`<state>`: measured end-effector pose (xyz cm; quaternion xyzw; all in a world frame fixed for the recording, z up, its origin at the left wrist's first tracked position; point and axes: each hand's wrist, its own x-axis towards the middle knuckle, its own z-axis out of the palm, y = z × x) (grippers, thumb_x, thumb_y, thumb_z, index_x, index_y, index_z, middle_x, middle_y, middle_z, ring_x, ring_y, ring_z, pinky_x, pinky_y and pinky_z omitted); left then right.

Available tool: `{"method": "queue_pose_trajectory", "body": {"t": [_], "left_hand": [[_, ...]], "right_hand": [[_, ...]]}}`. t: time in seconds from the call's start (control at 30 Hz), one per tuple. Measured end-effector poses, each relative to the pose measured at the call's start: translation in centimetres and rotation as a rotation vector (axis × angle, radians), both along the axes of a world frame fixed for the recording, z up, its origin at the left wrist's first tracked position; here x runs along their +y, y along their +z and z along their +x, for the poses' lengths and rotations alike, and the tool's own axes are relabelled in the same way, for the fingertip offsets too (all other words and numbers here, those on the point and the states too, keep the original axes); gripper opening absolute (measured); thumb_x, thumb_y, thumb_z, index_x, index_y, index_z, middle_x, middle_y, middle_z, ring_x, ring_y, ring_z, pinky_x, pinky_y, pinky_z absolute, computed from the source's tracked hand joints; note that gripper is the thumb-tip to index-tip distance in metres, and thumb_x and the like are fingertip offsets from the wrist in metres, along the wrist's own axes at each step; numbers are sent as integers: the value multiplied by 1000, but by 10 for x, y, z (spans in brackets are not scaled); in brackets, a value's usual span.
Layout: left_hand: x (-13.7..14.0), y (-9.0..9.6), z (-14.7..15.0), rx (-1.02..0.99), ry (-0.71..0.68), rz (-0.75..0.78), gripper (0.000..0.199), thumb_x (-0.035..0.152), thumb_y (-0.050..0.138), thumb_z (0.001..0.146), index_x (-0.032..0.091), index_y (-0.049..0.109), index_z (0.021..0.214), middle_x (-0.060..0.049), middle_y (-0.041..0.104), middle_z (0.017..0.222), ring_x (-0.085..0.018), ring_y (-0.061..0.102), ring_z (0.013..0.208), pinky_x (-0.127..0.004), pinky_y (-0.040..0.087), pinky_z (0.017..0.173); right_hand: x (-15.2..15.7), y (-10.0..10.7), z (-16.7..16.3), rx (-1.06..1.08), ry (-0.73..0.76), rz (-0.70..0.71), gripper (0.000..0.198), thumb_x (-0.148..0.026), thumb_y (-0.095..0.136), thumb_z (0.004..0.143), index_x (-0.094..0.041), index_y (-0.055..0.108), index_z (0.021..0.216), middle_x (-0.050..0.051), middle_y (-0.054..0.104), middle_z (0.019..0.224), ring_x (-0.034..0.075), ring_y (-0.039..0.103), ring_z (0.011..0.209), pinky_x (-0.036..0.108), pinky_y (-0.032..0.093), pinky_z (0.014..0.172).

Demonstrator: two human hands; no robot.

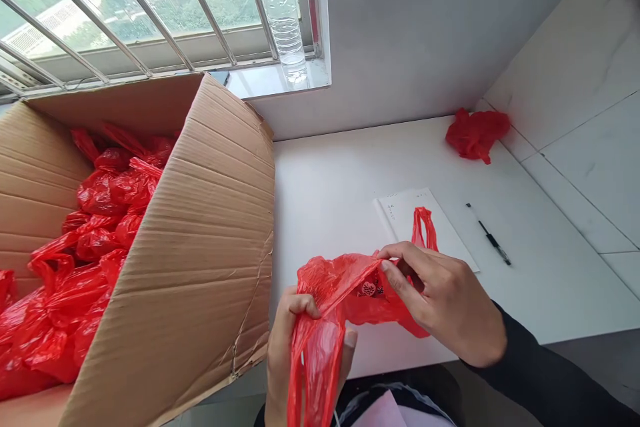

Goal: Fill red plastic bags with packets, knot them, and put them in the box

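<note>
A thin red plastic bag (330, 280) is held between my two hands above the front edge of the white table. My left hand (285, 347) grips its left side, with one handle loop hanging down over the fingers. My right hand (445, 293) pinches the bag's rim between thumb and fingertips, and the other handle loop sticks up behind that hand. Through the bag's parted mouth, small dark and red pieces with printed markings (369, 289) show inside; their kind is not clear.
At left a large cardboard box (215, 233) holds several tied red bags (115, 193). On the white table (320, 180) lie an open notebook (440, 213), a pen (489, 235) and a crumpled red bag (477, 133). A clear plastic bottle (285, 20) stands on the windowsill.
</note>
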<state>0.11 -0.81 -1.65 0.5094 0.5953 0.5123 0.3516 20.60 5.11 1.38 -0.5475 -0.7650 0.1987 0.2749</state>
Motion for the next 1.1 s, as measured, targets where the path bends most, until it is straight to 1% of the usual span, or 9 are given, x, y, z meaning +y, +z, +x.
{"method": "queue_pose_trajectory", "body": {"t": [0.17,0.33,0.47,0.6,0.7,0.87,0.97,1.03,1.1], "left_hand": [[13,0,7,22,141,-18,21,28,73,84,25,55,94,2,57,85,-12,58,68,-21,50,60],[10,3,-3,50,123,48,47,28,70,86,28,54,130,-7,61,116,-22,61,102,-30,51,87],[7,8,-2,82,74,96,35,24,71,83,26,63,118,-5,59,109,-22,58,100,-31,47,87],[13,11,2,51,98,52,5,25,67,88,25,62,91,-1,53,94,-18,53,90,-28,43,82],[20,9,1,-35,128,10,14,29,64,90,22,60,78,-1,51,91,-18,50,89,-27,42,78],[26,1,-10,-359,54,-41,24,35,51,91,22,60,73,-2,50,78,-21,53,83,-31,43,72],[23,5,-15,-17,41,84,21,28,50,89,23,68,79,-7,59,102,-28,54,105,-40,43,87],[19,15,-13,293,-58,144,18,20,53,86,24,71,85,-7,57,121,-30,51,117,-43,41,95],[15,27,-10,406,-197,147,20,13,57,82,25,71,87,-6,58,122,-29,52,115,-42,43,94]], "right_hand": [[0,-1,-4,-75,-81,39,16,-31,46,101,-24,60,98,-7,62,62,11,57,50,26,38,50],[-1,7,-3,-99,-162,22,14,-29,48,100,-26,58,109,-6,65,65,13,60,50,27,42,51],[-4,10,-19,74,125,-70,11,-23,46,100,-24,50,110,-1,69,87,14,67,74,27,51,68],[8,-13,-39,-315,425,-313,26,-2,46,86,-21,53,103,2,69,83,21,67,72,30,42,56],[21,-30,-48,-473,400,-385,33,1,49,78,-15,53,107,5,68,74,23,65,59,31,28,45],[25,-33,-51,-443,291,-376,19,-13,47,88,-16,49,107,5,69,76,21,65,62,30,26,46],[26,-28,-47,-443,145,-382,13,-18,45,90,-16,50,102,5,67,71,23,65,63,31,26,48],[28,-23,-43,-398,36,-365,24,-24,44,92,-17,46,115,3,65,68,23,64,60,30,26,49],[28,-18,-39,-320,-31,-338,40,-24,46,91,-18,35,129,-1,63,66,22,61,56,29,28,49]]}}
